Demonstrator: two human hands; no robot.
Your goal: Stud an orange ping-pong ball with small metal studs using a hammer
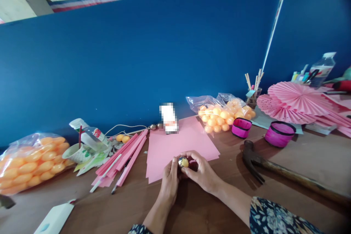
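Between my two hands is a small shiny ball (183, 162), part silvery-dark and part yellow. My right hand (199, 171) has its thumb and curled fingers on the ball's right side. Against the ball's left side, my left hand (170, 179) presses with its thumb up and its other fingers partly hidden. Both hands are held just over the near edge of a stack of pink paper sheets (175, 142) on the brown table (208, 208).
Bags of orange balls stand left (33, 161) and back right (216, 119). A claw hammer (285, 172) lies to the right, near two magenta bands (280, 134). Pink paper strips (123, 157) and a plastic bottle (91, 135) are on the left; pink paper fans (298, 98) are far right.
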